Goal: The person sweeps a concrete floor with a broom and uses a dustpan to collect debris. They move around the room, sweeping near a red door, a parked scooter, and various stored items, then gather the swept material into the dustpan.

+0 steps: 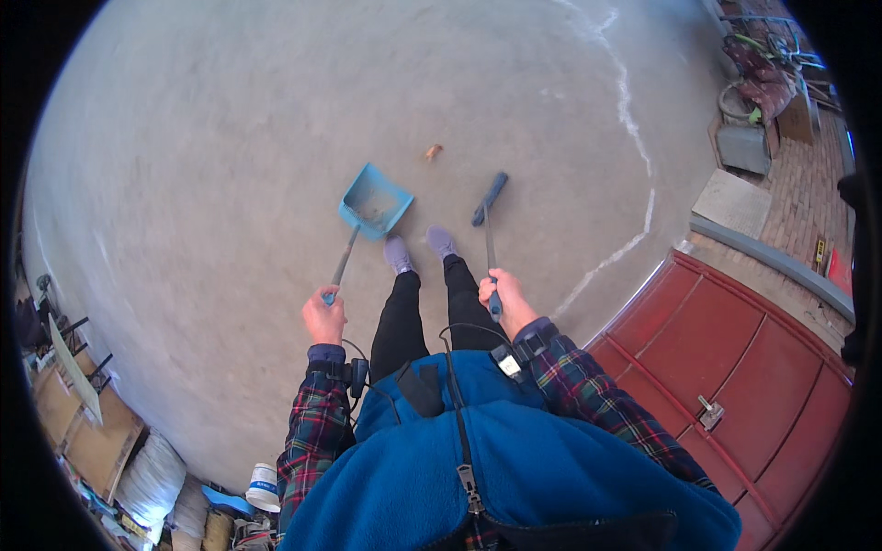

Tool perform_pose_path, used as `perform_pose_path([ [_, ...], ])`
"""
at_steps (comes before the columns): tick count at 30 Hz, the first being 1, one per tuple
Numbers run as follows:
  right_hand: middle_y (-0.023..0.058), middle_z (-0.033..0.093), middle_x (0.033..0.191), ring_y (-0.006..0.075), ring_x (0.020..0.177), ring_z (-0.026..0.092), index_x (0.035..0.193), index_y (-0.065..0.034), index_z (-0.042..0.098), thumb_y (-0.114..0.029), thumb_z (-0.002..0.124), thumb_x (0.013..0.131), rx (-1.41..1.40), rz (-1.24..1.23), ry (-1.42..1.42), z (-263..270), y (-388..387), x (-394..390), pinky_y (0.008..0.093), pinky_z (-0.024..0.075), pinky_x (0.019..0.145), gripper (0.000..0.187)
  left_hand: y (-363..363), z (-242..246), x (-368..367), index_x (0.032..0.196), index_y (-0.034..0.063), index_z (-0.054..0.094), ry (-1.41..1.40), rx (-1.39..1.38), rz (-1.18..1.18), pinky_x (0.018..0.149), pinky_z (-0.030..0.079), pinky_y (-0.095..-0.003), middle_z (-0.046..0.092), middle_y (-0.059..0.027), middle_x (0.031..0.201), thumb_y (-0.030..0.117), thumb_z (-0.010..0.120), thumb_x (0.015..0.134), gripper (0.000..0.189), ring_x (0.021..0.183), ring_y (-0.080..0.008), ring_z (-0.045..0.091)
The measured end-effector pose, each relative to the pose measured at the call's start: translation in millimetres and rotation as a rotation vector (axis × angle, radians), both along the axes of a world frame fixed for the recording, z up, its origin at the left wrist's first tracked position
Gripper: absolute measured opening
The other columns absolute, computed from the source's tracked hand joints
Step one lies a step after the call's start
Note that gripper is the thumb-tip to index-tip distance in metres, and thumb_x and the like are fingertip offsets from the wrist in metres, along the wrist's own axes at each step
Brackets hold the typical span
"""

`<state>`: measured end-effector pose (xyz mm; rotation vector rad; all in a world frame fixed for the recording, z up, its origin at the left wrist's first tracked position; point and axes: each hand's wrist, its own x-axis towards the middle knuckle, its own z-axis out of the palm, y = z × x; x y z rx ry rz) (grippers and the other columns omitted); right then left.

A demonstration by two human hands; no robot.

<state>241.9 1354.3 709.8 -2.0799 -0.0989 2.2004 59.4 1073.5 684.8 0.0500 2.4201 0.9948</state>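
My left hand [324, 315] grips the top of the long handle of a blue dustpan [394, 215]. The pan is on or just above the concrete floor, ahead of my left shoe, and grey dust and debris lie inside it. In my right hand [508, 296] is the handle of a broom, whose dark blue head [490, 199] is right of the pan, near my right shoe. A small orange-brown scrap [433, 152] lies on the floor beyond both tools, between them.
A red metal door [730, 358] with a latch stands at right. Past a raised sill [772, 262] are brick paving and a grey metal box [744, 149]. At lower left are wooden boards [103, 427], a stuffed white sack [153, 475] and a white bucket [262, 487].
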Motion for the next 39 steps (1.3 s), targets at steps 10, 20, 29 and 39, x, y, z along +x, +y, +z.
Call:
perform_pose_path([
  [10, -0.0024, 0.034, 0.053, 0.0081, 0.041, 0.037, 0.066, -0.0096, 0.034, -0.02, 0.044, 0.089, -0.12, -0.215, 0.382, -18, -2, -88, 0.0209, 0.0355, 0.039, 0.027, 5, 1, 3, 0.087, 0.0065, 0.067, -0.018, -0.066, -0.009, 0.051, 0.049, -0.0317, 0.058, -0.01, 0.05, 0.005, 0.055, 0.072, 0.019, 0.045, -0.0207, 0.061],
  [20, -0.0005, 0.041, 0.058, 0.0067, 0.041, 0.036, 0.108, -0.0071, 0.049, -0.019, 0.047, 0.091, 0.203, 0.363, 0.112, 45, 52, -20, 0.0216, 0.0322, 0.036, 0.021, -7, 2, 5, 0.089, 0.0041, 0.065, -0.066, 0.049, 0.099, 0.042, 0.046, -0.0299, 0.058, -0.0101, 0.056, 0.0, 0.056, 0.072, 0.02, 0.042, -0.0172, 0.058],
  [29, 0.0033, 0.048, 0.066, 0.0072, 0.043, 0.037, 0.137, -0.0149, 0.035, -0.014, 0.054, 0.087, 0.048, 0.884, 0.25, 7, 86, -110, 0.0236, 0.0348, 0.039, 0.054, -25, 22, 6, 0.09, -0.0013, 0.064, -0.004, -0.039, 0.293, 0.04, 0.044, -0.0267, 0.056, -0.0061, 0.057, 0.0, 0.053, 0.074, 0.019, 0.042, -0.0127, 0.055],
  [39, 0.0052, 0.047, 0.066, 0.0073, 0.042, 0.037, 0.139, -0.0142, 0.031, -0.011, 0.055, 0.085, -0.076, 0.906, 0.211, -59, 125, -138, 0.0235, 0.0333, 0.037, 0.06, -30, 27, 17, 0.09, -0.003, 0.064, -0.039, -0.108, 0.407, 0.042, 0.046, -0.0262, 0.059, -0.0076, 0.059, 0.001, 0.054, 0.074, 0.019, 0.044, -0.0137, 0.057],
])
